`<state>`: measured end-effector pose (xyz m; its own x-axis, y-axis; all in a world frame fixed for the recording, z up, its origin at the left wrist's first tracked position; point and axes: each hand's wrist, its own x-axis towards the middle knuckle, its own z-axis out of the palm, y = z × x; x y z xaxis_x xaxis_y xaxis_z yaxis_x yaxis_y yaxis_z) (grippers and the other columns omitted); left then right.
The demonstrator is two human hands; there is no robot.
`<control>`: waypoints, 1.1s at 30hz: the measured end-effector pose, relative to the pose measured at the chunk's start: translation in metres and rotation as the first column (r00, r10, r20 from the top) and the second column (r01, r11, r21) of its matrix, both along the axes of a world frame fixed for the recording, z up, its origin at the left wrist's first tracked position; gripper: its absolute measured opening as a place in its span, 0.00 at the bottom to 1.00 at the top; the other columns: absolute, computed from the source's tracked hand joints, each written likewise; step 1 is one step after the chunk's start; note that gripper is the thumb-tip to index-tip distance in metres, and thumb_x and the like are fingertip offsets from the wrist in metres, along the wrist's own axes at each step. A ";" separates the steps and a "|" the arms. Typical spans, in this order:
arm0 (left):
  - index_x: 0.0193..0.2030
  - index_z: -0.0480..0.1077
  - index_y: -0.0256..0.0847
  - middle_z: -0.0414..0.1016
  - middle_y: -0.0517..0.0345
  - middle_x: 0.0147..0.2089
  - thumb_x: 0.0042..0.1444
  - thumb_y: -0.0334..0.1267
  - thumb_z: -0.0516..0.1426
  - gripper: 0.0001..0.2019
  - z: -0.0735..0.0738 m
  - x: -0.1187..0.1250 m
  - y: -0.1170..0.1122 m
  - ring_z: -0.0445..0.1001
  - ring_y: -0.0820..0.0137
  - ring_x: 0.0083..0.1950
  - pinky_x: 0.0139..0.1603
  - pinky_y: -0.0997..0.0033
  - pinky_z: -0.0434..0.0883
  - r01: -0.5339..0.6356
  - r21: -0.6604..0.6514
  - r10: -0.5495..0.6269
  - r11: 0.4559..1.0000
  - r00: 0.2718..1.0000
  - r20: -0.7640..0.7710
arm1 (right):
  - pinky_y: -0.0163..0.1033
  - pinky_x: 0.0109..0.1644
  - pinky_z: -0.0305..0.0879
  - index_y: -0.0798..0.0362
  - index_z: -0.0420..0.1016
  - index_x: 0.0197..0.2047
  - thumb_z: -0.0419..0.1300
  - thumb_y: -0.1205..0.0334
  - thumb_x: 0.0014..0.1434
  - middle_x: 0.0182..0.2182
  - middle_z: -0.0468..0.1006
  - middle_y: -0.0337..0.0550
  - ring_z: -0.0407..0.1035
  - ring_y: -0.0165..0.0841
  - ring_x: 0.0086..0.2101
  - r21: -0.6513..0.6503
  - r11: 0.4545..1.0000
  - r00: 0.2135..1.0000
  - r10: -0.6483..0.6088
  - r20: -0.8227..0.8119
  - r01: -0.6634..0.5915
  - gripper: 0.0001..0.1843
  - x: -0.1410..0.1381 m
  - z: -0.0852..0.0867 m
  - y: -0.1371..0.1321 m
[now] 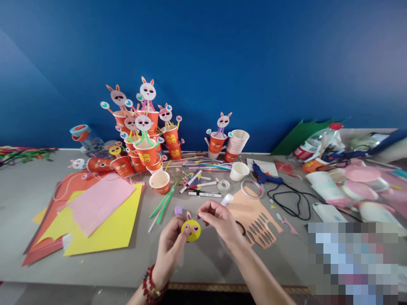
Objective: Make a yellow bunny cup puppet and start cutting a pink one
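I see the left hand [171,240] pinching the yellow round paper face [196,235] at lower centre, the right hand [221,221] pinched narrow, on what I cannot tell; overtight fingertips could crease the paper.

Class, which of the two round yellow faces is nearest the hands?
The yellow disc held in the left hand; the other yellow face is farther left, above a tilted orange cup.
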<state>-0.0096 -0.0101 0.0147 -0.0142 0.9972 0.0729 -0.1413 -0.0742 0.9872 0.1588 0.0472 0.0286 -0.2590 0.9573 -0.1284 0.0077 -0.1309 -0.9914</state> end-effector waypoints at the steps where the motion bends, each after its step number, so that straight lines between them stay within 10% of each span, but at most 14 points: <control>1: 0.29 0.66 0.39 0.69 0.57 0.33 0.63 0.43 0.58 0.14 -0.001 0.001 0.001 0.65 0.70 0.35 0.38 0.74 0.64 0.016 0.010 -0.016 1.000 1.000 0.001 | 0.33 0.31 0.62 0.53 0.74 0.33 0.65 0.55 0.55 0.28 0.79 0.41 0.66 0.29 0.26 -0.043 0.999 0.996 -0.022 -0.083 0.019 0.10 0.000 0.003 -0.003; 33: 0.31 0.66 0.39 0.68 0.58 0.33 0.66 0.40 0.55 0.12 0.001 0.012 0.004 0.65 0.71 0.35 0.36 0.73 0.62 0.080 0.059 -0.077 0.995 0.996 -0.045 | 0.33 0.29 0.56 0.54 0.72 0.28 0.67 0.56 0.52 0.22 0.71 0.35 0.61 0.27 0.24 -0.055 0.989 0.978 -0.145 -0.147 0.138 0.12 0.003 0.020 -0.016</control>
